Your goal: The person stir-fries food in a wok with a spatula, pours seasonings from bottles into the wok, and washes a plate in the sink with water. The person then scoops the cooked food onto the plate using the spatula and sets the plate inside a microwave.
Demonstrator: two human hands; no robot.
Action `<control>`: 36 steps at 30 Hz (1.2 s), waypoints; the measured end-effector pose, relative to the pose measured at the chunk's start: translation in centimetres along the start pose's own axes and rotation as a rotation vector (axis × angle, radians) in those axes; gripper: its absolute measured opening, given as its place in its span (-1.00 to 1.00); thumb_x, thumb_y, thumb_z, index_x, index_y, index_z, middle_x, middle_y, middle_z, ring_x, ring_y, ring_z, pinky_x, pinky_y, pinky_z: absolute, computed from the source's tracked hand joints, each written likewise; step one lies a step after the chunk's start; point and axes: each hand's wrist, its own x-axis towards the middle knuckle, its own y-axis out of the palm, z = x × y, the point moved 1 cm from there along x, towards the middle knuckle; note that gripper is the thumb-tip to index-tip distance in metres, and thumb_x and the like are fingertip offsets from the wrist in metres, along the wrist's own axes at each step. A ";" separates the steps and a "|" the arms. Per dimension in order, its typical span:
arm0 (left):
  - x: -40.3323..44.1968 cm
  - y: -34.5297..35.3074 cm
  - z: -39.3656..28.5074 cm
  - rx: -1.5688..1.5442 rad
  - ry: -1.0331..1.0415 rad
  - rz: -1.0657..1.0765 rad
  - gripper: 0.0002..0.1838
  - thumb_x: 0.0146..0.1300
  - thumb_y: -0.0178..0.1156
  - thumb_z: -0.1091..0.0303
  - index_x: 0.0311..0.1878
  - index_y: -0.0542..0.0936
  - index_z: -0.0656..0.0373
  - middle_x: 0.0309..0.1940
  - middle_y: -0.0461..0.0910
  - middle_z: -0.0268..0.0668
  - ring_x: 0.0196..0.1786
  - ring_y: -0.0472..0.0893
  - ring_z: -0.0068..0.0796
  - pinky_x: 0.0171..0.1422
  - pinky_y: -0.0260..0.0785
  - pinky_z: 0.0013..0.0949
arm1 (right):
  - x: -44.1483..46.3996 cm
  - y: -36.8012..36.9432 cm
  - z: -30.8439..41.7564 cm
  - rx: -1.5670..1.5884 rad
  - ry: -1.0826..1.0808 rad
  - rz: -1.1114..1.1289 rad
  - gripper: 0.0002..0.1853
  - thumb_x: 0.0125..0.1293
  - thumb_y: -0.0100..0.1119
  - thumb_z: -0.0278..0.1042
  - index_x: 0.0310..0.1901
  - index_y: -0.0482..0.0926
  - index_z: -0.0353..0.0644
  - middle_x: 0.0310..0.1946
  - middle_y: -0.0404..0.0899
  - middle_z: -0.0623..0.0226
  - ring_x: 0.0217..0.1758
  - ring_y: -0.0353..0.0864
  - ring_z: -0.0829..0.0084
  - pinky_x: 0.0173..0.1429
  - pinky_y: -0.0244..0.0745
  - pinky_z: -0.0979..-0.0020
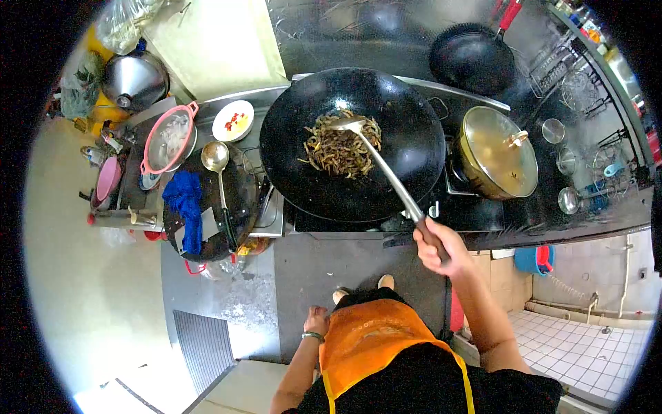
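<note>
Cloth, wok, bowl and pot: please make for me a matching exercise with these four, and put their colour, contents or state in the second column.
1. Cloth
2. Wok
3. Bowl
4. Pot

A. Covered by a glass lid
B. Holds dark food strips
C. Blue, bunched up
D. White, with red and yellow pieces inside

Pairs: 1-C, 2-B, 3-D, 4-A

And here's the counter (476,219), dark on the right, steel showing between the board and the wok. Far left, 1 pink colander (191,138); just beside it, 1 white bowl (219,131) holding red and yellow bits. In front, there's 1 round board (243,196), carrying a bunched blue cloth (183,200), a pale flat piece (207,223) and a ladle (216,157). Centre stage, 1 big wok (414,152)! To its right, 1 pot (476,174) under a glass lid (493,141).
</note>
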 end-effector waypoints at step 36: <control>6.3 -17.2 -23.1 -0.257 0.312 0.147 -0.54 0.33 0.01 0.12 0.27 0.36 -0.02 0.09 0.45 -0.17 0.06 0.44 -0.16 0.15 0.31 -0.05 | -34.1 6.6 44.2 -1.964 -1.874 -1.936 -0.65 0.17 0.20 -0.11 -0.15 0.63 -0.21 -0.12 0.61 0.08 -0.02 0.61 0.24 0.07 0.46 0.34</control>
